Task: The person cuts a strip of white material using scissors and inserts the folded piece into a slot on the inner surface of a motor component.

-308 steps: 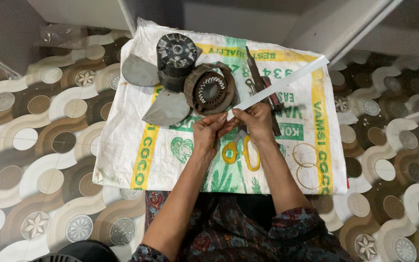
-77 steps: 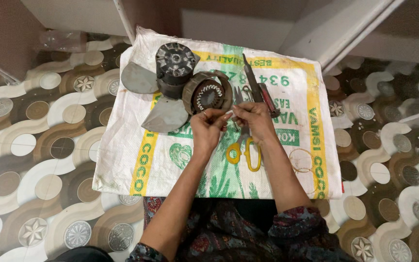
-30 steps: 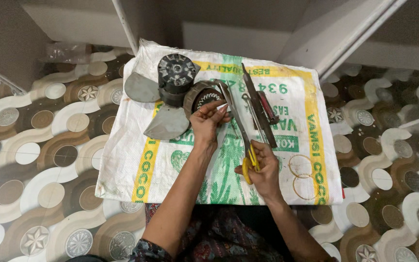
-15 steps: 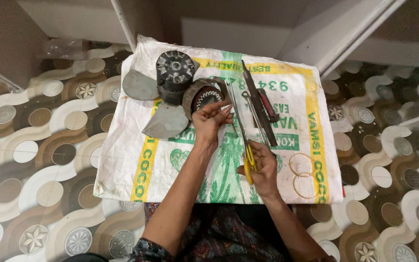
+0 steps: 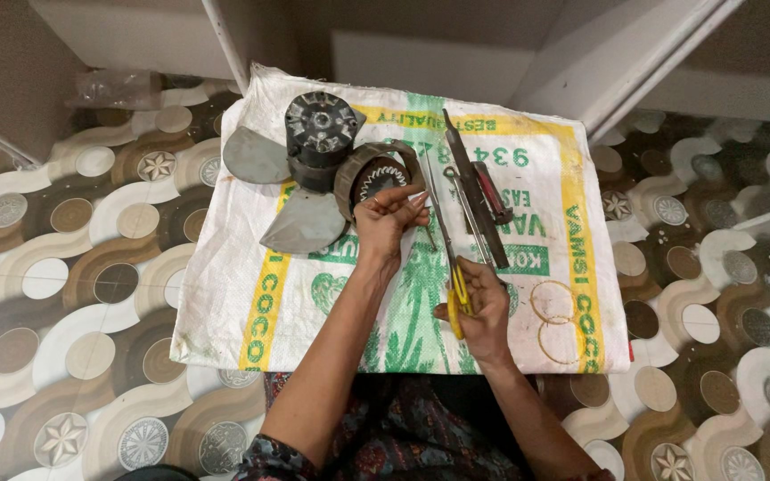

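My left hand (image 5: pixel 387 224) pinches something thin at the lower rim of a round brown motor stator (image 5: pixel 372 178), which leans against a dark fan hub with grey blades (image 5: pixel 307 153). In my right hand (image 5: pixel 479 304) I grip the yellow handles of a pair of scissors (image 5: pixel 453 267), whose long blades point up towards the stator. Both lie over a printed white woven sack (image 5: pixel 242 285) spread on the floor.
A long dark flat tool and a red-handled tool (image 5: pixel 474 191) lie on the sack right of the stator. Two thin wire rings (image 5: pixel 556 313) rest near the sack's right edge. Patterned floor tiles (image 5: pixel 73 294) surround it; white frame bars (image 5: pixel 643 62) stand behind.
The white strip held earlier is gone. My right hand picked the yellow-handled scissors off the sack and drew back towards me; my left hand moved up to the stator.
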